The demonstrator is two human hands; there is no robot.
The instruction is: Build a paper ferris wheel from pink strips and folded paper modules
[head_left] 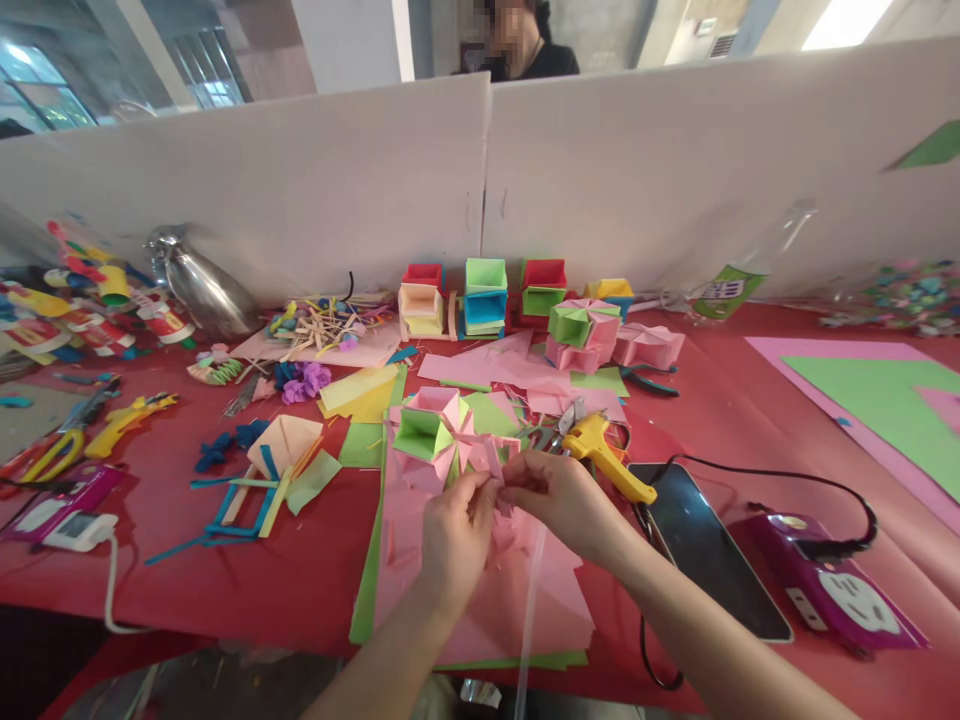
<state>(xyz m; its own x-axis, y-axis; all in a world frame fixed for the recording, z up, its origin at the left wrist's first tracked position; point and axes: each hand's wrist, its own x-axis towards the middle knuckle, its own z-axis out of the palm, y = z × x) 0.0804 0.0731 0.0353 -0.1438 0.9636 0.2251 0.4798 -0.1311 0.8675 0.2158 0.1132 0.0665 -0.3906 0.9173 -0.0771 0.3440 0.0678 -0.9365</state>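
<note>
On the red surface [225,585], our left hand [454,535] and right hand [559,495] each kept a clenched grip on the pink folded paper piece [442,440], which lay just far-left of both.

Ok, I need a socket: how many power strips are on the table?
2: one purple power strip just right of the phone, and a second purple strip near the left edge of the table. Clutter may hide more.
</note>
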